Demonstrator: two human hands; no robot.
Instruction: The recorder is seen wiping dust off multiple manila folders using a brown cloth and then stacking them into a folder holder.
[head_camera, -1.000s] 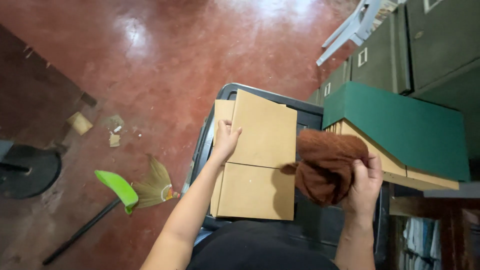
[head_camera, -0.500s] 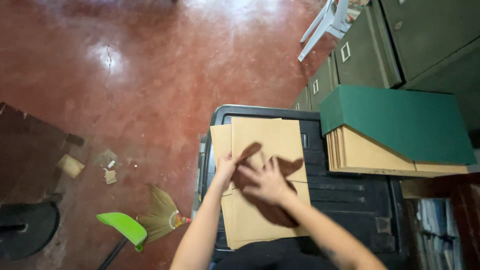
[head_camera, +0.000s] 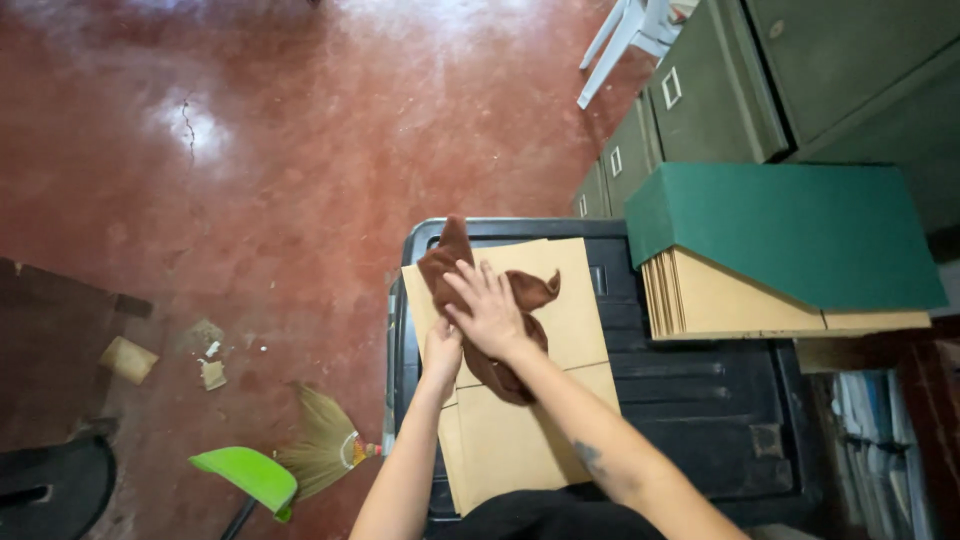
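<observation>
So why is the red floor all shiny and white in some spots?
Head view: light overhead glares off the polished red floor, leaving a washed-out patch beside a crack. The right hand on the brown cloth is sharp, not blurred. The cabinets lean, bent by the wide lens.

Storeroom or office archive, green filing cabinets (head_camera: 800, 80), stacked folders (head_camera: 740, 300)

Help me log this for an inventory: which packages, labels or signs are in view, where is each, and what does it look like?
Tan folders: flat rectangles on the black bin lid, under the hands and brown cloth.
Folder stack: tan sheets under a green cover, right of them.
Label holders: small pale rectangular frames on the green cabinet drawers, upper right.
No signs or screens.
</observation>
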